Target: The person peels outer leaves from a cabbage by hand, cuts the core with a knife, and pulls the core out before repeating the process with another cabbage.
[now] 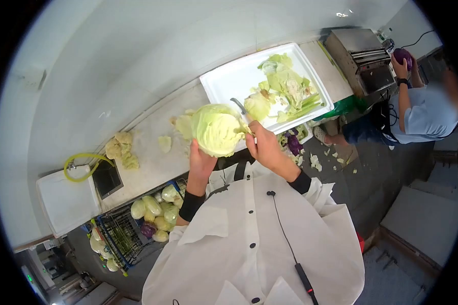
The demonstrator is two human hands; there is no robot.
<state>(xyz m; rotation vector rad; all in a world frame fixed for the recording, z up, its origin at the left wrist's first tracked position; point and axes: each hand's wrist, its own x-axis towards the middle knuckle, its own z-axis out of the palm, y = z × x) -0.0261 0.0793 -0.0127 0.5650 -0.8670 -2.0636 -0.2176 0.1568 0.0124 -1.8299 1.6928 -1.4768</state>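
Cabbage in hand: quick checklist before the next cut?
1. Left hand supports the cabbage from below: ok.
2. Right hand grips the knife: ok.
3. Blade clear of left fingers: cannot tell, blade mostly hidden behind the head.
4. White tray has bare room for trimmings: ok.
5. Co-worker stands apart from the blade: ok.
6. Loose leaves clutter the counter: not ok.

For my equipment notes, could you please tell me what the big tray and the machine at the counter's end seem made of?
The tray looks like white plastic: smooth, matte, with a moulded raised rim. The machine looks like brushed stainless steel: grey, dully reflective flat panels.
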